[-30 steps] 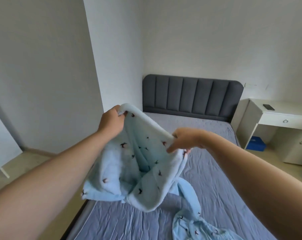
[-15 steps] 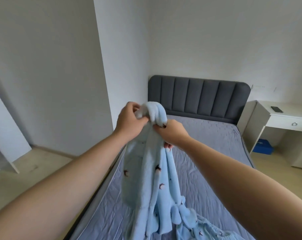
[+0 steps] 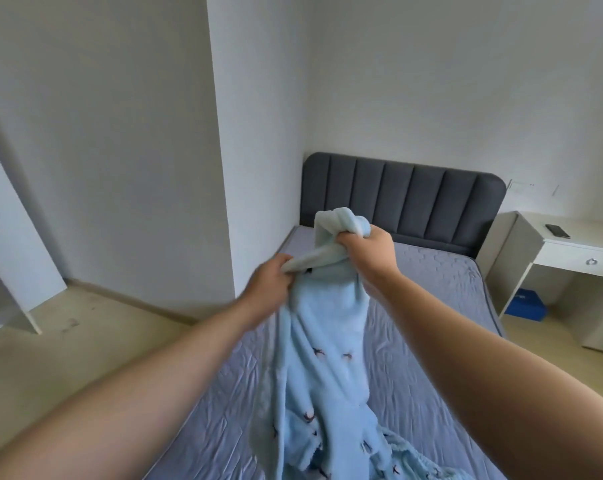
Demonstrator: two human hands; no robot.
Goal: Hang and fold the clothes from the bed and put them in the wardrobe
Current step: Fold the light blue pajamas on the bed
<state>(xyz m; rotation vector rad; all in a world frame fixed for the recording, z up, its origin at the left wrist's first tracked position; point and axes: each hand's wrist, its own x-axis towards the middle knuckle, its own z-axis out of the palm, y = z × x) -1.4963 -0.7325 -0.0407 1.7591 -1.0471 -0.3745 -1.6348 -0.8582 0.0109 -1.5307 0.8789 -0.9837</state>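
The right hand (image 3: 371, 249) grips a bunched top fold of a light blue fleece garment (image 3: 327, 341), fingers curled round it. The left hand (image 3: 270, 287), blurred, pinches the same top edge just beside it, lower and to the left. The garment, dotted with small dark motifs, hangs from both hands, and its lower end lies crumpled on the near part of the bed (image 3: 431, 306). A dark grey padded headboard (image 3: 404, 199) stands at the far end. To the right, a white table (image 3: 577, 233) carries a phone (image 3: 557, 231), with a blue box (image 3: 527, 304) on the floor under it.
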